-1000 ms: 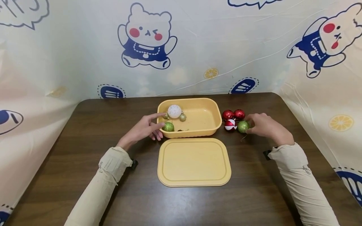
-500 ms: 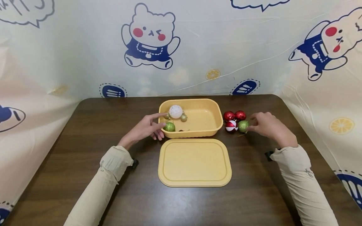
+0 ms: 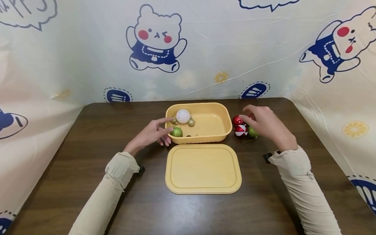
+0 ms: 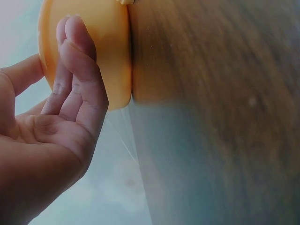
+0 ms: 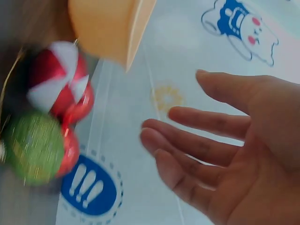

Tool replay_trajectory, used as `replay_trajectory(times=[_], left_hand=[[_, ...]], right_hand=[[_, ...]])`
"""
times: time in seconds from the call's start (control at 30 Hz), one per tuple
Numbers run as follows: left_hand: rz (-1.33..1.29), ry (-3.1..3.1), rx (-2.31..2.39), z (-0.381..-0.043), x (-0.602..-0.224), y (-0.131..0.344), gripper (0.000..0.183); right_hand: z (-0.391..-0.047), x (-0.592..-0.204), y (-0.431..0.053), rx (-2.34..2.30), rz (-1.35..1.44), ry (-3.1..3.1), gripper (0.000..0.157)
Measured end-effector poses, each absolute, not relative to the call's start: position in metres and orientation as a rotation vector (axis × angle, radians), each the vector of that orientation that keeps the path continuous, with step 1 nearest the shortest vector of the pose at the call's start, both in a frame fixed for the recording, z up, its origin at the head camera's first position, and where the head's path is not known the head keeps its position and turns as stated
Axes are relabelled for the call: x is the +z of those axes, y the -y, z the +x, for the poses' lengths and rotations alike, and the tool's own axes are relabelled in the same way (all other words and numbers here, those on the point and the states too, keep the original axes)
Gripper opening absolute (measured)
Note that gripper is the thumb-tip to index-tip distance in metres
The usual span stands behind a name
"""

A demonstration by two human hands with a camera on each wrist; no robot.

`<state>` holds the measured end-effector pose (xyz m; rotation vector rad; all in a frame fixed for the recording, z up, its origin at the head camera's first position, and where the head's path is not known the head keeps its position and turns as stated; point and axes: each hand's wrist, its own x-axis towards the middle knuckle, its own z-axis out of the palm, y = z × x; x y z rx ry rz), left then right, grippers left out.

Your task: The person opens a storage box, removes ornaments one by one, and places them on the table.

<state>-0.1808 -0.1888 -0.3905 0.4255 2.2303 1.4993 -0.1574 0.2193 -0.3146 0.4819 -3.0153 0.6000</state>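
My left hand (image 3: 152, 133) is at the left end of a yellow plastic box (image 3: 215, 138), index finger and thumb reaching over its rim, other fingers loosely bent outside the wall. Inside the box lie a speckled white ball (image 3: 183, 116), a green glitter ball (image 3: 176, 132) and small gold balls (image 3: 191, 122). My right hand (image 3: 265, 122) hovers beside a cluster of Christmas baubles, fingers spread with nothing between them in the right wrist view. That cluster has a red bauble (image 3: 237, 120), a red-and-white one (image 3: 241, 130) and a green glitter bauble (image 3: 252, 132); another red one is mostly hidden.
A flat yellow lid (image 3: 203, 169) lies on the dark wooden table (image 3: 141, 202) in front of the box. Behind and beside the table hangs a pale curtain (image 3: 205, 42) printed with bears.
My right hand has come away from the green bauble and moved left and back, over the cluster. The left hand stays at the box's rim.
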Motion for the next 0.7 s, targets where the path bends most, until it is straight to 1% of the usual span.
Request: replay_trajectory(times=[0.23, 0.57, 0.7], left_hand=[[0.424, -2.255, 1.492, -0.179, -0.392, 0.190, 0.058], [0.397, -2.266, 1.514, -0.182, -0.389, 0.191, 0.064], [0.399, -2.271, 1.516, -0.180, -0.387, 0.193, 0.063]], right_hand=[[-0.175, -0.324, -0.176, 0.670, 0.686, 2.913, 0.034], [-0.194, -0.342, -0.119, 0.717, 0.867, 2.898, 0.042], [-0.204, -0.348, -0.093, 0.732, 0.937, 2.880, 0.049]])
